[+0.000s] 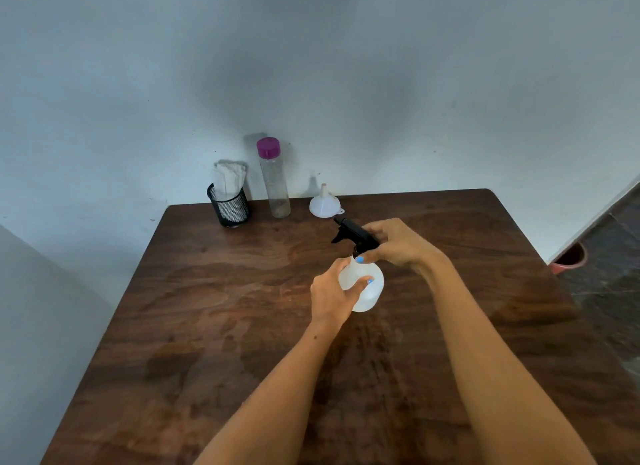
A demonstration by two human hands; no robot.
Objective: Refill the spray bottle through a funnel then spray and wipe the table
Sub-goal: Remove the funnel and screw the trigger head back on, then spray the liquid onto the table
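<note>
Hands are working on the translucent white plastic spray bottle [367,286], which is sitting upright on the dark brown wooden table [214,326], near its middle. The left hand [330,296] is wrapping around the bottle's round body and holding it steady, fingers closed on it with the thumb across the front. The right hand [394,241] is closing over the black trigger spray head [353,234], pinching it at the collar where it meets the bottle's neck; whether it is turning the head loose or tight cannot be told.

Judging by the layout, the task is looking barely begun. The small white plastic funnel [324,205] is resting mouth-down, spout up, just beyond the spray bottle toward the wall, untouched and not in any neck. To the funnel's left, the tall clear water bottle with a purple cap [273,179] is standing capped, so no pouring is under way. Further left of that, the black mesh cup [229,208] is holding folded white tissues [228,180], none drawn out for wiping.

What probably remains: taking the head off, seating the funnel, pouring, recapping, spraying and wiping. Liquid level inside the spray bottle is not readable.
</note>
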